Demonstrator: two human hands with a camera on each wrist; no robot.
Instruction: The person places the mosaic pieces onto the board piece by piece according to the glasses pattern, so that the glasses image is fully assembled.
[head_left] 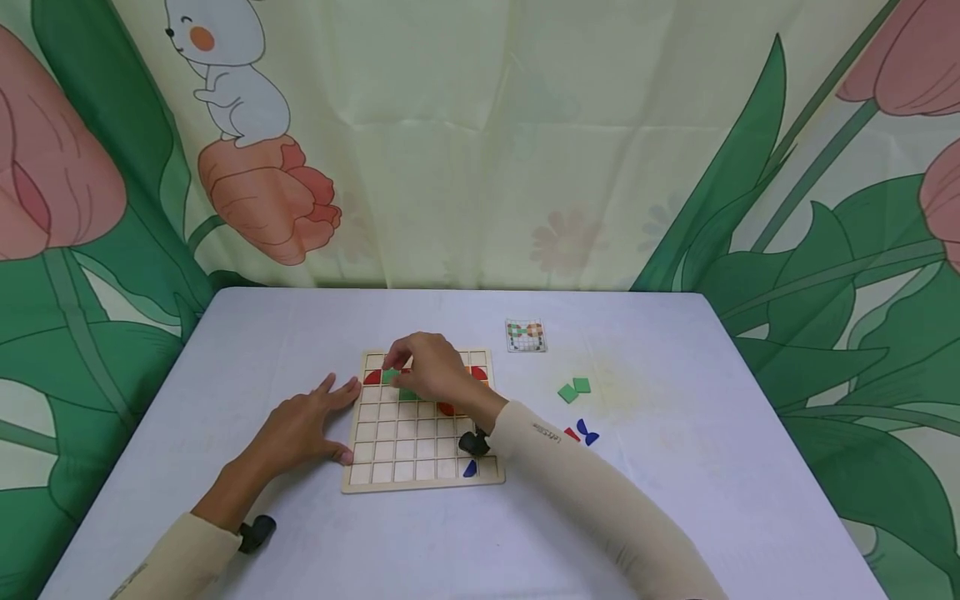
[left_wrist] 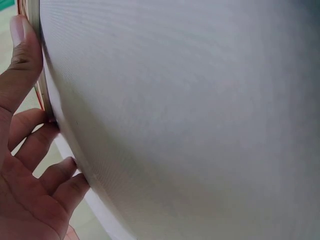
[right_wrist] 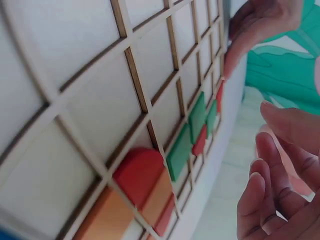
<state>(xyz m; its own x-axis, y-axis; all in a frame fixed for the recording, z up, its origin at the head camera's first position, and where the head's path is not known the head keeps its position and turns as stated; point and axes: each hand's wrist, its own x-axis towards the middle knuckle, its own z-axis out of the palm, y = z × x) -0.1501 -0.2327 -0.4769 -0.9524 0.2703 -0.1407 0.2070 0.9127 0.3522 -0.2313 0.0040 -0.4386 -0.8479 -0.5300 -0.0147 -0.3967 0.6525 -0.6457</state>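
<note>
A wooden grid board [head_left: 405,451] lies on the white table, with coloured flat pieces in its upper cells. My left hand [head_left: 303,425] rests at the board's left side, fingers spread and fingertips right at the edge. Over the upper rows is my right hand [head_left: 435,367], its fingertips close above a green square [head_left: 390,377]. The right wrist view shows its thumb and fingers apart, with nothing between them. A red rounded piece [head_left: 372,377] sits left of that square, another green square [head_left: 407,394] below right. Orange pieces [right_wrist: 107,215] are partly hidden by my right forearm in the head view.
A small pattern card [head_left: 526,335] lies beyond the board's right corner. Two loose green squares [head_left: 567,392], blue rounded pieces [head_left: 592,438] and a red piece [head_left: 572,434] lie to the right. One blue piece [head_left: 470,468] is in the board's bottom row.
</note>
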